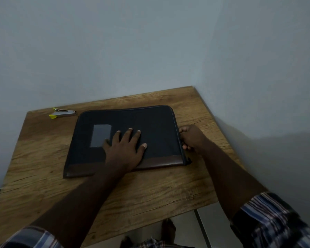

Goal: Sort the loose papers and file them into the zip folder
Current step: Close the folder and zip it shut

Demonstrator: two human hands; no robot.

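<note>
A dark zip folder (154,122) with a brown strip along its near edge and a grey label window lies flat and closed on the wooden table (43,158). My left hand (126,149) rests palm down on the middle of its cover, fingers spread. At the folder's right edge, my right hand (191,138) has its fingers curled around the zipper side; I cannot see the zip pull itself. No loose papers show anywhere.
A silver stapler with yellow ends (62,113) lies at the table's far left corner. Pale walls close in behind and to the right of the table. A bare foot (166,230) stands on the tiled floor below the near edge.
</note>
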